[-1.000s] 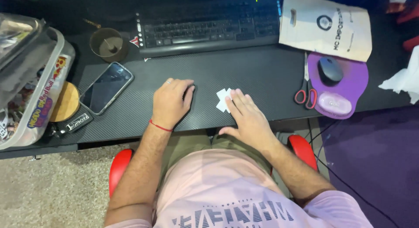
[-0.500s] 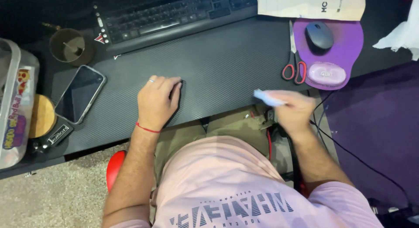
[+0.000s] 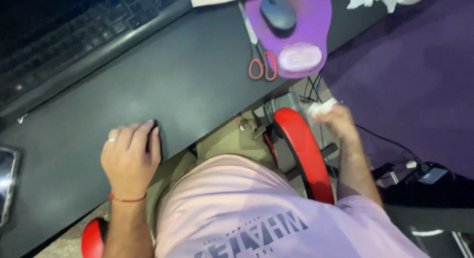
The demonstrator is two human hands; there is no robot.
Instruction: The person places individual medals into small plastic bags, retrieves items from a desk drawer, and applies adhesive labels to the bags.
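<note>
Holding white paper [image 3: 321,108] beside the chair.
Right hand [image 3: 338,121] gripped it at its fingertips; left hand [image 3: 131,157] lay loosely curled, empty, on the desk [image 3: 197,80].

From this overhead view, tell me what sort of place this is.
Most likely a home computer desk. A black keyboard lies on the dark desktop, a dark mouse sits on a purple wrist-rest pad, and red-handled scissors lie beside it. A red-armed chair suggests seated desk work.

Two hands [image 3: 131,157], one scissors [image 3: 259,55], perhaps one tissue [image 3: 320,107]
</note>
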